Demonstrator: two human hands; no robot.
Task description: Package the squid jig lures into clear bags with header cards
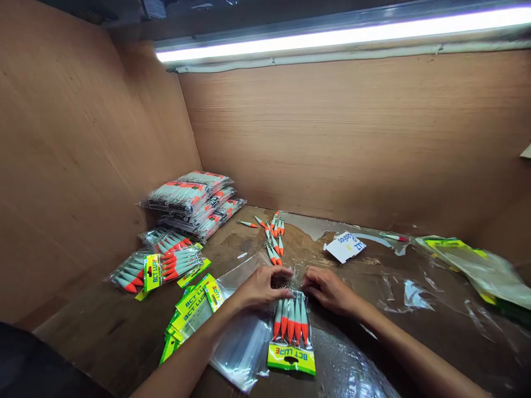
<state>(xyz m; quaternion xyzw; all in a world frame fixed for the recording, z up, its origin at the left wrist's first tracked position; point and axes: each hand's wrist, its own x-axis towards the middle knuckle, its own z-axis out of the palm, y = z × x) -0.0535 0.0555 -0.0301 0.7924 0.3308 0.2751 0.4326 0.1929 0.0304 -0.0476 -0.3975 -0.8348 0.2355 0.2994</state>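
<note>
A clear pack of several white lures with orange tips (pixel 291 323) lies in front of me, its yellow-green BCT LURE header toward me. My left hand (pixel 265 286) is at the pack's far left corner, thumb and fingers apart in a curve, with nothing visible between them. Just beyond the far right corner is my right hand (pixel 326 287), its fingers curled together; whatever they may hold is hidden. Loose lures (pixel 274 237) lie in a small heap beyond my hands. Clear plastic bags (pixel 244 342) and yellow-green header cards (pixel 193 304) are spread left of the pack.
Stacked lure packs (pixel 194 202) stand at the back left, with filled BCT LURE packs (pixel 178 262) before them. A white paper label (pixel 345 247) and plastic scraps lie to the right, near more header bags (pixel 468 265). Wooden walls enclose the table.
</note>
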